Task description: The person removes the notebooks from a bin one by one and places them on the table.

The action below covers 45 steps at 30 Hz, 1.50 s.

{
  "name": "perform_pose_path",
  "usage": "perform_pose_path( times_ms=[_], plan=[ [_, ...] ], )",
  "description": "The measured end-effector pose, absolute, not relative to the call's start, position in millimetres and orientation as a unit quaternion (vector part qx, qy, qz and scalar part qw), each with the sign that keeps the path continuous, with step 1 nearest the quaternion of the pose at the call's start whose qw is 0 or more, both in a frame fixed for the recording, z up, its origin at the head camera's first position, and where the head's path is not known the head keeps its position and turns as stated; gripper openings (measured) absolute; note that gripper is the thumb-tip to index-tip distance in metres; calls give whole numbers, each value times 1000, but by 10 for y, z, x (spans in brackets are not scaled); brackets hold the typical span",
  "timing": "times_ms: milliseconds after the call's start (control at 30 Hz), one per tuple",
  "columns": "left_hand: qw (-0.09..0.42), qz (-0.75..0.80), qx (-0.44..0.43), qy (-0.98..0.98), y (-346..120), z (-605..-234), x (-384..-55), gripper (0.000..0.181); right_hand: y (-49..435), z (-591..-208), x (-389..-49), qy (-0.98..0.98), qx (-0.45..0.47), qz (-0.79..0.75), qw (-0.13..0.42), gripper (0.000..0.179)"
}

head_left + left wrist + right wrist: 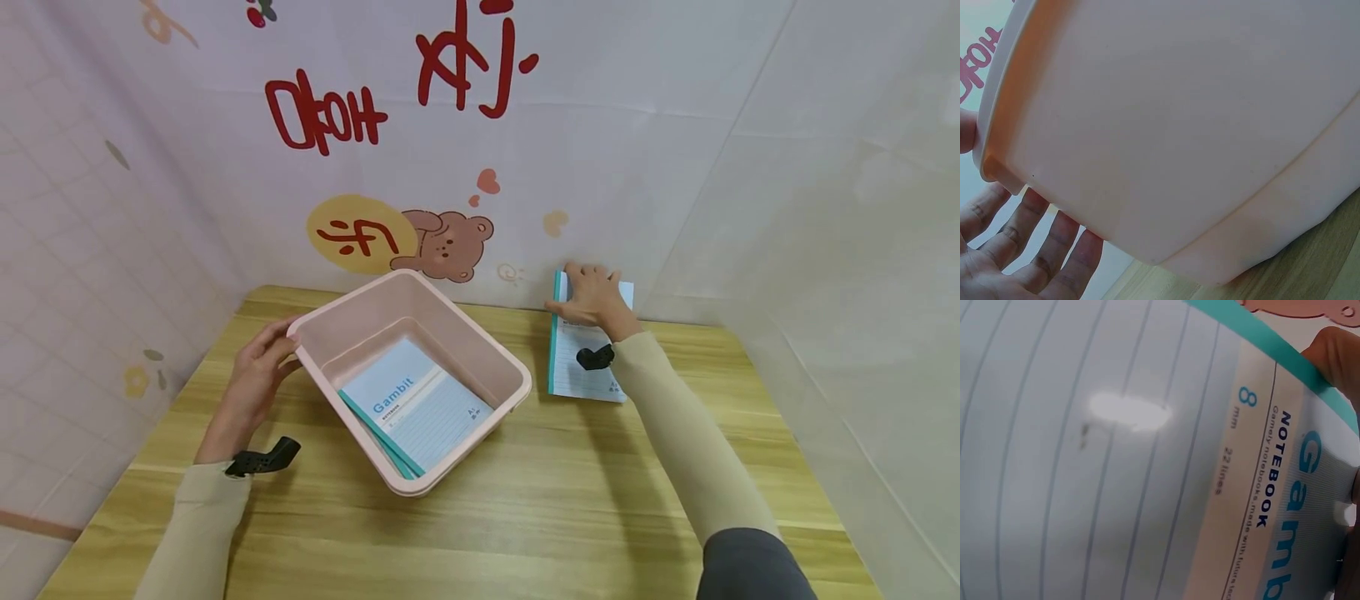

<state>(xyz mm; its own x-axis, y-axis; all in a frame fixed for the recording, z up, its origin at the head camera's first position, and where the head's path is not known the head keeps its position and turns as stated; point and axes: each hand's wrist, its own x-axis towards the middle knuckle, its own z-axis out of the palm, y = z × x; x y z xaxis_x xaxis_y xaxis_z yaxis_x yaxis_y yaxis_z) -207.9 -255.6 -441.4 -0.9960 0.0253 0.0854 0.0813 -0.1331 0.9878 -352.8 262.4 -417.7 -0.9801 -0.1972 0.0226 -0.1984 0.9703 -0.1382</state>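
My left hand (253, 375) holds the far left corner of a pink plastic bin (480, 335). In the left wrist view its thumb is at the rim and the fingers (1063, 231) touch the outer wall from below. Inside the bin lie light blue notebooks (423, 408) with teal spines, the top one marked "Gambit". To the right, my right hand (592, 296) grips another teal-spined notebook (581, 362) near its top, close to the back wall. In the right wrist view the thumb (1338, 359) is at the teal spine; the other fingers are mostly hidden.
A wood-grain table (525, 517) lies under everything. Directly behind it hangs a white backdrop (637, 167) with red characters and a cartoon bear (450, 246). Pale walls stand at the left and right. Black cameras (262, 457) are strapped to both wrists.
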Motion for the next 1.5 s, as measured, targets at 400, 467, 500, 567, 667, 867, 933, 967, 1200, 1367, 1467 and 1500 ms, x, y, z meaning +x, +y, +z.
perform_pose_path(
  times_ms=[400,467,500,567,667,867,933,967,1200,1367,1467,1500],
  plan=[
    [20,-743,-35,-668,-2553,-4403,-2070,36,2648,-4584,-3575,-994,89,50,-31,75],
    [19,-744,-34,-668,-2553,-4406,-2073,37,2649,-4644,-3581,-994,89,52,-37,74],
    [19,-743,-33,-668,-2553,-4408,-2074,37,2650,-4675,-3583,-994,90,53,-40,75],
    [18,-740,-32,-671,-2553,-4413,-2075,39,2653,-4729,-3580,-993,91,57,-48,78],
    [19,-733,-30,-679,-2554,-4418,-2075,40,2658,-4805,-3564,-991,95,67,-61,84],
    [21,-732,-30,-681,-2557,-4420,-2079,39,2661,-4894,-3525,-991,96,73,-56,85],
    [21,-731,-30,-681,-2560,-4420,-2082,39,2663,-4907,-3509,-991,94,80,-50,81],
    [21,-733,-30,-680,-2560,-4419,-2084,39,2663,-4911,-3500,-991,94,84,-47,78],
    [21,-736,-28,-676,-2561,-4417,-2086,39,2656,-4928,-3460,-989,102,100,-24,69],
    [24,-740,-30,-672,-2558,-4415,-2084,36,2659,-4912,-3418,-990,103,94,-23,77],
    [26,-739,-34,-672,-2559,-4419,-2082,35,2652,-4903,-3369,-990,103,94,-20,83],
    [27,-740,-36,-672,-2561,-4419,-2081,35,2645,-4898,-3347,-990,103,95,-17,85]
  ],
)
